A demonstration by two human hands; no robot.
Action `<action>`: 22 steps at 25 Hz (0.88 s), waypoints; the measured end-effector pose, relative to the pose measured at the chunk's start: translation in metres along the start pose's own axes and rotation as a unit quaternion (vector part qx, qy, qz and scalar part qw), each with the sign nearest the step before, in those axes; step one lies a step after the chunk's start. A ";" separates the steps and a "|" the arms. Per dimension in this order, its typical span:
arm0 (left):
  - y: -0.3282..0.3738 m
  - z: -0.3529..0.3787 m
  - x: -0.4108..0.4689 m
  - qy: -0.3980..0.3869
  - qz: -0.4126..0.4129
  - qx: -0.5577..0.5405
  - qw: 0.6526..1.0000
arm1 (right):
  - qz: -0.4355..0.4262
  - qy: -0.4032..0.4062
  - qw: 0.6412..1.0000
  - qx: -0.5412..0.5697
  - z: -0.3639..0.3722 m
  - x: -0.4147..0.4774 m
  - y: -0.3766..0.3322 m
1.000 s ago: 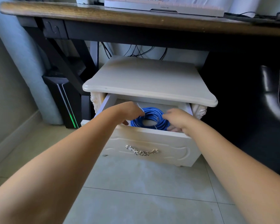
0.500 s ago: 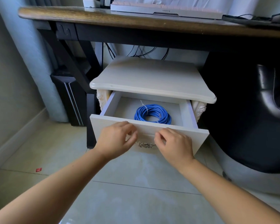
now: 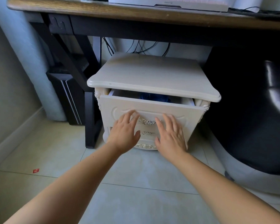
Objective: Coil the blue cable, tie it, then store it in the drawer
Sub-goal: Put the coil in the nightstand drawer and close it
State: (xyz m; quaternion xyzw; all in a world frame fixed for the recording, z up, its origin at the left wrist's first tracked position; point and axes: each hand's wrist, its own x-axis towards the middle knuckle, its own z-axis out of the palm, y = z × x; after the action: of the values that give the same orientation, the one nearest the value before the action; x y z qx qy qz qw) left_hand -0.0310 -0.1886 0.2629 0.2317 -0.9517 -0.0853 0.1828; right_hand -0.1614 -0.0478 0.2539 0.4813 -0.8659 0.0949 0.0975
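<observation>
The top drawer (image 3: 152, 105) of the cream-white carved wooden nightstand (image 3: 152, 75) stands only a narrow gap open. Inside it, a dim patch of the blue cable (image 3: 153, 97) shows just behind the drawer front; the rest is hidden. Both hands lie spread, fingers straight and flat on that front: the left hand (image 3: 124, 131) left of the ornate silver handle (image 3: 148, 122), the right hand (image 3: 170, 135) right of it. The nightstand sits under a dark wooden bench (image 3: 87, 12).
</observation>
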 end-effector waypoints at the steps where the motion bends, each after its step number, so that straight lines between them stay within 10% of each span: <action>1: 0.000 0.003 0.006 -0.013 -0.003 0.008 1.000 | 0.002 -0.023 1.000 -0.001 0.003 0.005 0.002; 22: 0.009 0.010 0.071 -0.125 -0.067 0.033 0.989 | 0.072 -0.100 0.990 0.072 0.001 0.066 0.003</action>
State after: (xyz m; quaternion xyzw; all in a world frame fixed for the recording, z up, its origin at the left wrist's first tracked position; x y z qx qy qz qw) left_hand -0.0967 -0.2135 0.2781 0.2887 -0.9515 -0.0945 0.0487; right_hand -0.1980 -0.1006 0.2704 0.4307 -0.8945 0.1156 -0.0316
